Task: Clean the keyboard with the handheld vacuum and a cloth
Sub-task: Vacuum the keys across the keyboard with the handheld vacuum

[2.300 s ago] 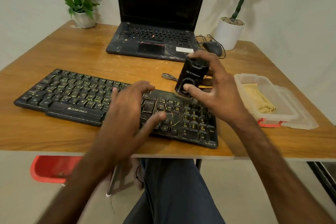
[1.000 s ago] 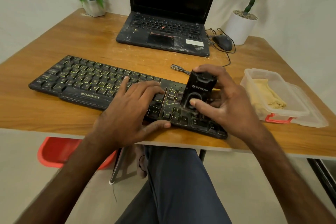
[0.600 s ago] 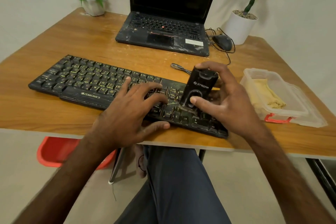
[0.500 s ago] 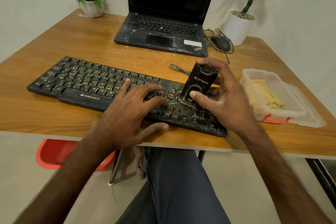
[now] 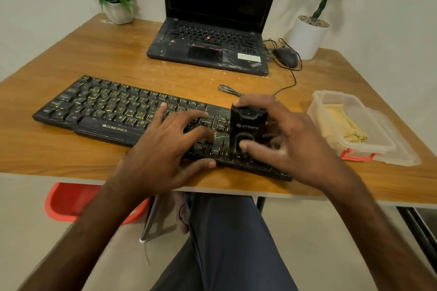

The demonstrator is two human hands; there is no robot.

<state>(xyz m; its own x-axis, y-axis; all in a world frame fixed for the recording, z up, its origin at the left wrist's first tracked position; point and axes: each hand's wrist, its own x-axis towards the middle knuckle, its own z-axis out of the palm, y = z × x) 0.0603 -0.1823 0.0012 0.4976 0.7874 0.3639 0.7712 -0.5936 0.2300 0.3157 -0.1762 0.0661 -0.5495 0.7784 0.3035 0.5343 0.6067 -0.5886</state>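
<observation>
Clamped round the handheld vacuum (image 5: pixel 248 125), my right hand (image 5: pixel 298 146) has tipped it upright and drawn it nearer across the keyboard (image 5: pixel 106 111). My left hand (image 5: pixel 165 149) presses flat beside it. Vacuuming continues.

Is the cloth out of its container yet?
No, the yellow cloth lies inside the clear plastic container, right of the keyboard, while the right hand holds the handheld vacuum.

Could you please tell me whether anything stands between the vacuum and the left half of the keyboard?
Yes: the left hand lies spread on the keys right beside the vacuum, which the right hand grips at the right end of the keyboard. Beyond that hand, the keys lie bare.
</observation>
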